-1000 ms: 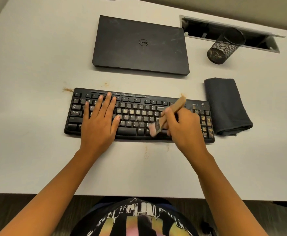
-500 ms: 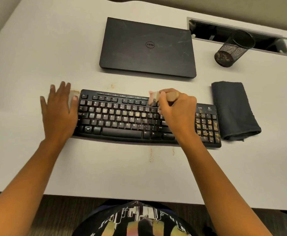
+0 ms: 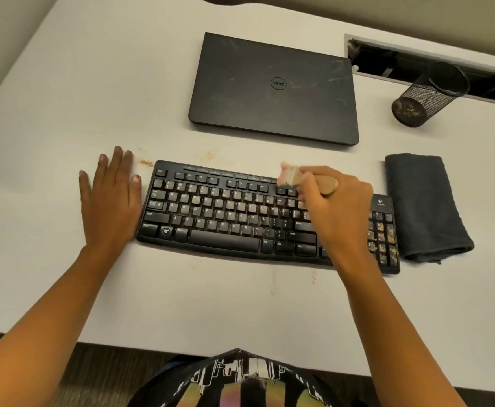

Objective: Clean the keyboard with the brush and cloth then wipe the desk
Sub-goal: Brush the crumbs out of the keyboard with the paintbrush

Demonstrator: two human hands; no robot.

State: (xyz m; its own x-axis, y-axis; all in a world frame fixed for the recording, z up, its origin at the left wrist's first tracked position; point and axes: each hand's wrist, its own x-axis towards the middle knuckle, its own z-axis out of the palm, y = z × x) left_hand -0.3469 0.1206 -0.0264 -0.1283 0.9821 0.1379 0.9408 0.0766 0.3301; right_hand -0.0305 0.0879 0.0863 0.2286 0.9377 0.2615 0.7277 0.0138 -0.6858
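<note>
Brushing is carried to the far row of the keyboard (image 3: 225, 218), which lies on the desk (image 3: 240, 304) between the person and a closed laptop (image 3: 272, 89). The brush (image 3: 305, 179) is gripped by its wooden handle in the right hand (image 3: 334, 210), whose fingers are curled round it. The bristles are blurred over the function keys, where a second ago they were set low, near the space bar. The left hand (image 3: 109, 201), then spread flat on the left-hand keys, is now laid flat on the desk with straight fingers, holding nothing, right against the keyboard's left edge. The left block of keys is thus uncovered for sweeping, and the keyboard is probably braced against sliding.

Brown crumbs (image 3: 382, 239) are seen thick on the number pad at the right end, so the brushing is judged unfinished. More crumbs (image 3: 145, 163) are scattered on the desk by the far left corner. The folded dark cloth (image 3: 425, 207) lies untouched just beside the keyboard's right end. The wiping of keys and desk is not yet begun.
</note>
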